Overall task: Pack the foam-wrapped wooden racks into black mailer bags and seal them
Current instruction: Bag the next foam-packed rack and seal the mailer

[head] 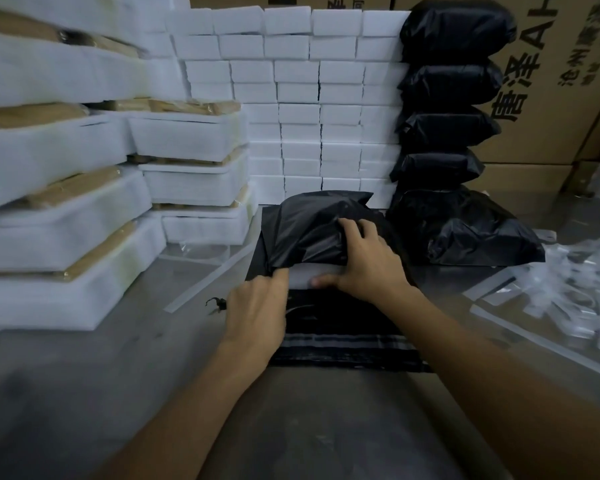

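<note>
Mid-insertion, judging by the layout: 1 black mailer bag [312, 230] lying on the grey table [84, 393], just in front of the wall of small white foam blocks [298, 98], with 1 foam-wrapped rack [317, 274] mostly swallowed and only a pale strip of foam showing at the bag's mouth. Left hand [257, 317] at the near-left corner of that bag, fingers curled shut on the mouth edge of the black film. Right hand [364, 258] spread over the bag's top, fingers partly open and pressing the film down, thumb laid along the exposed foam edge. More flat mailers [343, 334] stacked under and nearer than the bag, adhesive strips showing as grey bands. To the left of the bag, leaning piles of wrapped racks [59, 216], wood visible between foam layers; to its right, 5 or so filled black parcels [451, 133] stacked against cardboard cartons [551, 98]. Probably light for its bulk, rigid at the core but cushioned and slightly squashy outside; foam likely to drag against the slick, thin film. Best taken by the bag's 2 mouth corners while pushing on the rack's flat near end, never by pinching the film mid-panel, which looks liable to stretch or tear.
</note>
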The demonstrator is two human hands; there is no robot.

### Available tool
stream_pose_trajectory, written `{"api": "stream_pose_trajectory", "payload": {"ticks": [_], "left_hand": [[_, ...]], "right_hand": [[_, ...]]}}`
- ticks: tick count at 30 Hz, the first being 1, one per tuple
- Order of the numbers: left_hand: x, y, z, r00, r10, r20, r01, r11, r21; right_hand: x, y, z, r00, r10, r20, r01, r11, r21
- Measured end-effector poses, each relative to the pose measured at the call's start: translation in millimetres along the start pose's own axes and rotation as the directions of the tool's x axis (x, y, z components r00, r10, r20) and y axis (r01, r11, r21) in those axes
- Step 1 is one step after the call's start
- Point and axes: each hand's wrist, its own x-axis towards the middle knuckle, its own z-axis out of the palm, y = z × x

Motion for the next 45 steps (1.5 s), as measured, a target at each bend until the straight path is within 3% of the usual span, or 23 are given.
{"api": "stream_pose_trajectory", "payload": {"ticks": [2,4,6,8,9,12,14,24,30,36,45], "left_hand": [[-4.3,6.3,-4.5,0.999,0.036,-0.03,-0.032,0.994,0.108],[-6.9,12.2,-11.3,0.976,0.131,-0.176,-0.101,0.98,0.171],[-9.4,20.5,-13.0,0.884,0.3,-0.359,-0.256,0.953,0.165],[-10.4,34.4,-8.6,0.833,0.427,-0.351,-0.422,0.902,0.095],[-10.1,41.0,-3.7,0.845,0.457,-0.278,-0.467,0.884,0.033],[-4.8,45.0,10.6,0.922,0.378,0.08,-0.367,0.922,-0.128],[-3.1,40.1,18.8,0.917,0.367,0.157,-0.345,0.926,-0.152],[-1.5,37.1,24.7,0.916,0.343,0.209,-0.332,0.939,-0.087],[-1.4,35.9,25.7,0.916,0.35,0.198,-0.34,0.937,-0.081],[-3.1,34.1,24.2,0.914,0.353,0.199,-0.345,0.935,-0.078],[-7.3,44.1,21.9,0.942,0.319,0.106,-0.308,0.945,-0.109]], "right_hand": [[5.0,0.8,2.8,1.0,0.001,0.007,-0.001,0.999,0.04],[5.6,0.2,5.5,1.0,-0.003,-0.029,0.001,0.999,-0.049],[3.2,-1.5,7.1,0.985,-0.095,-0.14,0.063,0.973,-0.22],[1.2,-3.2,4.2,0.945,-0.259,-0.2,0.183,0.925,-0.334],[1.1,-3.9,1.4,0.928,-0.323,-0.184,0.241,0.899,-0.365],[4.8,-5.1,-8.2,0.912,-0.404,-0.073,0.344,0.849,-0.401],[9.3,-5.1,-10.2,0.903,-0.43,-0.01,0.378,0.803,-0.462],[44.8,-10.7,3.0,0.936,-0.343,-0.077,0.245,0.793,-0.558],[64.2,-11.3,13.6,0.962,-0.22,-0.165,0.135,0.9,-0.415],[72.6,-7.7,7.4,0.99,-0.072,-0.124,0.026,0.942,-0.335],[28.3,4.6,-7.5,0.942,-0.294,-0.162,0.217,0.902,-0.374]]}}
